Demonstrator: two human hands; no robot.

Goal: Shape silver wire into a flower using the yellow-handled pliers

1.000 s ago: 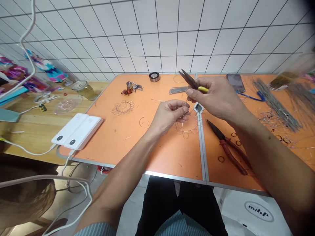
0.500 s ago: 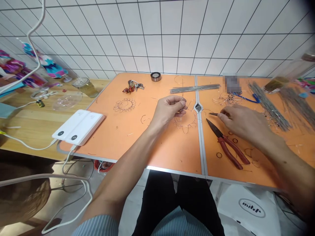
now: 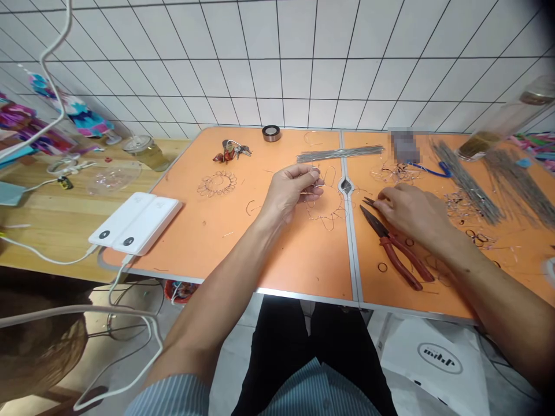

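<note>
My left hand (image 3: pixel 297 186) is closed in a pinch on a thin wire (image 3: pixel 319 185), whose bent end shows past the fingertips. Just below and right of it lies a ring of looped copper-coloured wire (image 3: pixel 328 217) on the orange table. To the right, my right hand (image 3: pixel 407 209) is closed around small pliers (image 3: pixel 370 201) with slim dark jaws slightly apart; their handles are hidden under the palm. Red-handled long-nose pliers (image 3: pixel 396 248) lie in front of that hand, apart from it.
Bundles of straight wire (image 3: pixel 340 153) lie along the back and right. A second looped wire ring (image 3: pixel 217 184), keys (image 3: pixel 232 151) and a tape roll (image 3: pixel 271 133) sit to the left. White power banks (image 3: pixel 135 224) rest at the left edge. A metal seam (image 3: pixel 350 242) crosses the table.
The jaws of the small pliers now show parted. My right hand has shifted slightly left, and the wire in my left hand has turned. The whole view has moved a little.
</note>
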